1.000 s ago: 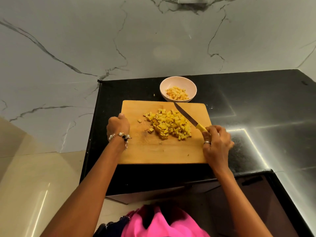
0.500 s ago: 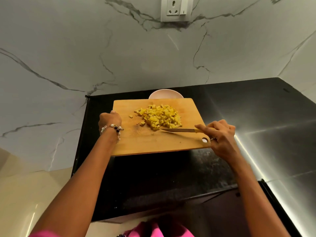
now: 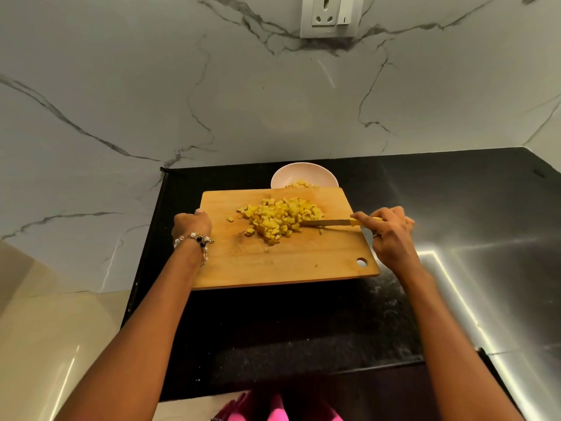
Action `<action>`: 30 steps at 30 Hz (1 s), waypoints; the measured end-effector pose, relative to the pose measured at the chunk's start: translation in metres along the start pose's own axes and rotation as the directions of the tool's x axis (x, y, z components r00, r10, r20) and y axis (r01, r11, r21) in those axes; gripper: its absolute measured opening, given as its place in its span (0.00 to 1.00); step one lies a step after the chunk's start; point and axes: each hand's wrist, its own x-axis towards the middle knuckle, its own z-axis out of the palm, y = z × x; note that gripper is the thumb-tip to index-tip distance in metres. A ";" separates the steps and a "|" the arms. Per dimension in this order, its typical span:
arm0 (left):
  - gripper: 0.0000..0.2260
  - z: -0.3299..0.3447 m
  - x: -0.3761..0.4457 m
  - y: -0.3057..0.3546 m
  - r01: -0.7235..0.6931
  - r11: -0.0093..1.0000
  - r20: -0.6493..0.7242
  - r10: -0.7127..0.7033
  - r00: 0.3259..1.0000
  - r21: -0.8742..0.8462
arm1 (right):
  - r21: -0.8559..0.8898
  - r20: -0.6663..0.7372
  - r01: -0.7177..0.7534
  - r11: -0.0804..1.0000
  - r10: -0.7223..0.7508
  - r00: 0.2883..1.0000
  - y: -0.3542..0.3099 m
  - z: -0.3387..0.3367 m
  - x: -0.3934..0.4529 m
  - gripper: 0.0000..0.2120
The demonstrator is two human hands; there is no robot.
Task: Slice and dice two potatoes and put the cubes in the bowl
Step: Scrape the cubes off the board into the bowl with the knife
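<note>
Fingers of the left hand point(image 3: 192, 223) grip the cutting board's point(image 3: 282, 262) edge; the right hand point(image 3: 391, 229) holds the knife point(image 3: 329, 222) against the potato cubes point(image 3: 279, 219). Dicing looks done. Some cubes sit in the bowl point(image 3: 283, 177); the rest need pushing in.

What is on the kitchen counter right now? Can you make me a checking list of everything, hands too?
Surface: black countertop, shiny, with light streaks at right.
Job's things: wooden cutting board lifted, far edge over the bowl; potato cubes piled on board, some already in bowl; knife blade against the pile.
Clutter: nothing seen.
Grippers: left hand grips the board's left edge; right hand holds the yellow knife handle.
Cables: nothing seen.
Surroundings: marble wall with socket; pale floor at left.
</note>
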 end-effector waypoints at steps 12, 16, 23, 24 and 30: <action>0.15 0.007 0.010 0.002 0.059 0.997 0.007 -0.059 0.998 -0.053 | 0.007 -0.021 -0.042 0.999 0.042 0.999 0.020 0.034 0.031 0.24; 0.14 0.010 0.010 0.005 0.061 0.996 0.009 -0.060 0.998 -0.058 | -0.006 -0.046 -0.036 0.999 0.036 0.998 0.024 0.038 0.041 0.21; 0.11 0.013 0.012 0.007 0.062 0.996 0.009 -0.061 0.998 -0.070 | -0.032 -0.054 -0.052 0.998 0.050 0.997 0.028 0.044 0.060 0.21; 0.11 0.013 0.013 0.008 0.060 0.996 0.012 -0.059 0.998 -0.071 | -0.034 -0.060 -0.053 0.998 0.051 0.997 0.028 0.045 0.063 0.21; 0.09 0.016 0.015 0.009 0.042 0.997 0.027 -0.040 0.999 -0.066 | -0.024 -0.091 -0.104 0.994 0.101 0.991 0.025 0.049 0.074 0.19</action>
